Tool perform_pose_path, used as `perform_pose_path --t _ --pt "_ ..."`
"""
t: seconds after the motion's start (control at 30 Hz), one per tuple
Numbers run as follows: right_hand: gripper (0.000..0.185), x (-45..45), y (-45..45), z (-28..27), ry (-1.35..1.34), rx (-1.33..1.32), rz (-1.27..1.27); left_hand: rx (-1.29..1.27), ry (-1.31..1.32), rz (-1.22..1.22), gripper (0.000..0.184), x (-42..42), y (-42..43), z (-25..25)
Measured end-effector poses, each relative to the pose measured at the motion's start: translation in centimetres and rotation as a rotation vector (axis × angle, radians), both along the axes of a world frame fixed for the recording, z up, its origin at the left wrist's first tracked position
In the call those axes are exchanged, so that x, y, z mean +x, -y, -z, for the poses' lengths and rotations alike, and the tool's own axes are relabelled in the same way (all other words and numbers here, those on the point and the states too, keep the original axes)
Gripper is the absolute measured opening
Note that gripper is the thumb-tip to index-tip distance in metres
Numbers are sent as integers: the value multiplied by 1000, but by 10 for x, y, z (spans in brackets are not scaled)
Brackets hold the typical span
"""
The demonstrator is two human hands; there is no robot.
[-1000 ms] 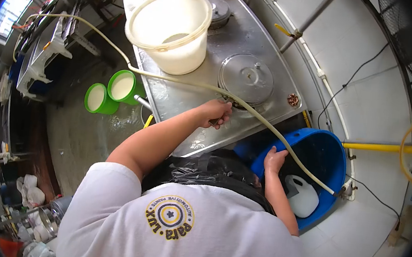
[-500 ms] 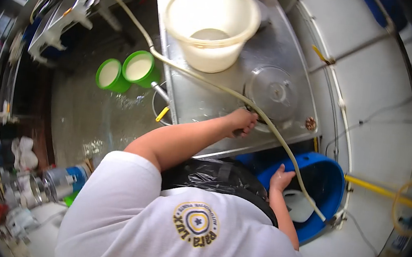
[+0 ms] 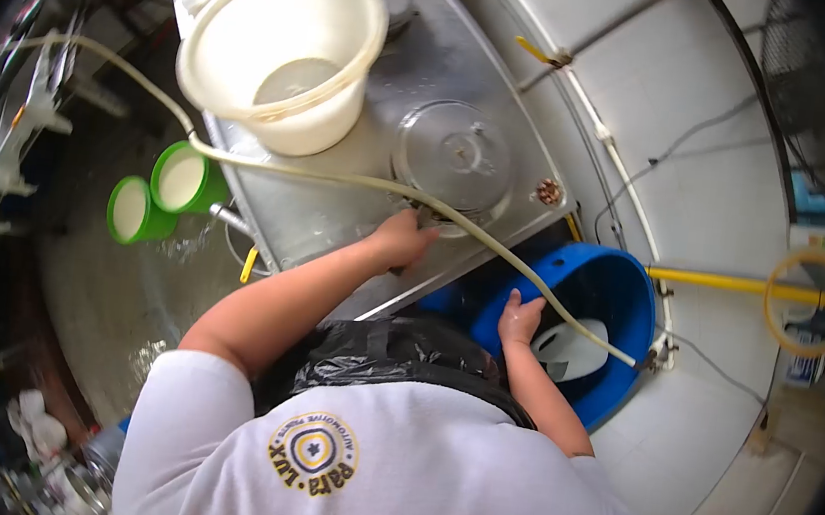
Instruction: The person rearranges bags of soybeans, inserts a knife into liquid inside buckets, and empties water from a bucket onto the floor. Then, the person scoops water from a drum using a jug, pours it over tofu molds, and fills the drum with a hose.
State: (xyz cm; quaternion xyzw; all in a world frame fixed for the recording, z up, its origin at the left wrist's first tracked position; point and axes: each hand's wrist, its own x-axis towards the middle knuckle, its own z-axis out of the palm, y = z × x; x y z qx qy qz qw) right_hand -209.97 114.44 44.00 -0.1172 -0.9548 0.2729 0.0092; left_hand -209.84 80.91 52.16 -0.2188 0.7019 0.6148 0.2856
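My left hand [image 3: 402,241] is closed at the near edge of the steel table [image 3: 373,299], round a dark thing that my fingers mostly hide. Just beyond it lies a round, clear lid-like disc [image 3: 453,156], with a pale hose [image 3: 360,181] passing close by. My right hand [image 3: 522,319] is at the near side of a blue drum [image 3: 588,261], thumb and fingers apart, with nothing visible in it. Whether it touches the rim I cannot tell. Inside the drum is a white container [image 3: 569,349].
A large white tub [image 3: 283,53] stands on the table. Two green buckets [image 3: 180,178] of whitish liquid stand on the wet floor [image 3: 117,297] to the left. The hose runs across to a wall pipe fitting [image 3: 658,359]. A yellow pipe [image 3: 722,281] extends along the right wall.
The view has turned, so the table, tub and buckets sit further left. My left hand stays closed at the table edge. My right hand remains by the drum, its fingers pointing more upward.
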Motion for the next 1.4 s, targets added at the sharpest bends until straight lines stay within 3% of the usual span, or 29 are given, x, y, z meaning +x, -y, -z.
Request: perform_pose_path --t 0.03,0.1,0.17,0.23,0.3,0.4,0.57,0.63,0.7,0.73,0.77,0.8,0.83,0.87,0.9,0.93,0.97,1.03,1.07,1.1,1.13,1.2,1.23,1.3,1.33,1.4 --pt "58 0 -1 1 -24 -17 1 -1 -7 43 40 4 -2 2" --pt "56 1 2 -9 36 -46 17 -597 -263 283 58 17 -11 10" --pt "53 1 2 -12 31 -33 22 -572 -51 396 64 10 -18 -38" --pt "52 1 -2 -3 29 -38 32 -711 -182 443 67 15 -18 -7" --pt "52 1 0 -9 102 -76 62 -778 -144 532 66 11 -24 -39" --pt "52 2 -3 -5 105 -139 94 -879 -188 640 61 12 -36 -34" --pt "60 5 -22 8 89 -264 70 -988 -95 483 52 6 -52 -49" --pt "78 2 -60 59 -171 -531 91 -1005 -100 441 50 6 -50 -44" --pt "86 20 -85 35 232 -664 481 -992 -149 441 47 7 -50 -46" --pt "85 20 -93 1 529 -1027 821 -1014 -160 416 48 8 -51 -45" --pt "85 33 -108 12 548 -958 867 -1033 -170 392 48 7 -51 -48" --pt "88 61 -155 121 564 -1299 798 -1022 -154 399 48 7 -52 -51" --pt "83 63 -153 82 585 -1431 946 -1007 -138 403 48 7 -53 -51" --pt "78 87 -201 189 522 -1618 845 -1019 -155 380 44 9 -51 -44" --pt "76 88 -200 136 484 -1520 944 -1031 -161 350 44 9 -53 -47" --pt "75 105 -244 211 428 -1848 828 -1037 -137 359 42 8 -56 -53" --pt "69 99 -239 155 350 -1563 1091 -1043 -111 368 40 7 -58 -57" --pt "48 99 -281 182 -56 -1559 1340 -1059 -123 313 39 7 -61 -60" --pt "42 89 -286 151 -142 -1369 1412 -1055 -112 316 39 7 -62 -62" --pt "40 82 -303 149 -272 -1442 1363 -1052 -96 320 40 8 -62 -64" --pt "37 79 -346 187 -245 -1385 1390 -1067 -85 287 40 9 -61 -66" --pt "37 63 -381 184 -385 -1533 1276 -1039 -37 313 40 7 -62 -67" --pt "40 52 -384 165 -421 -1483 1251 -1055 -22 291 40 7 -62 -68" --pt "47 31 -388 128 -286 -1197 1203 -1023 11 287 40 6 -61 -68" --pt "52 15 -356 81 -298 -914 1221 -1026 11 293 40 7 -60 -66" --pt "51 7 -364 77 -99 -527 875 -1038 26 290 39 6 -61 -67"
